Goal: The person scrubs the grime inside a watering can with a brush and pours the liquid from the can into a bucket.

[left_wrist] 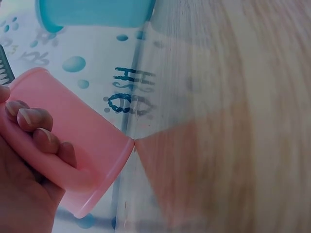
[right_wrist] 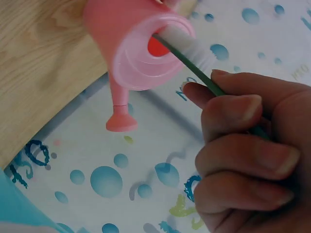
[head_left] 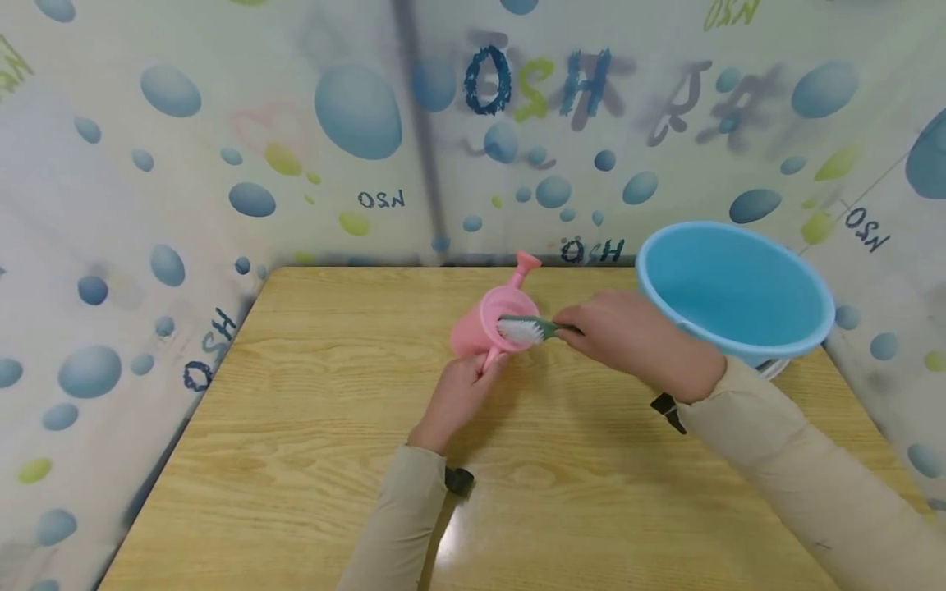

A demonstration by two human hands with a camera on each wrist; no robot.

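Observation:
A pink watering can point(head_left: 473, 327) is tilted over the wooden table, its mouth turned toward the right. My left hand point(head_left: 456, 396) grips the can by its handle, with fingers curled round it in the left wrist view. In my right hand point(head_left: 617, 332) is a green brush point(right_wrist: 194, 73) with white bristles, held by its handle. The brush head point(head_left: 521, 330) lies at the can's mouth, and its tip reaches into the opening in the right wrist view. The can's spout point(right_wrist: 120, 119) points away from me, toward the wall.
A light blue basin point(head_left: 739, 287) stands at the table's back right, beyond the right forearm. Something white shows under its rim. The wooden table point(head_left: 310, 427) meets a wall curtain point(head_left: 355, 222) printed with bubbles and letters.

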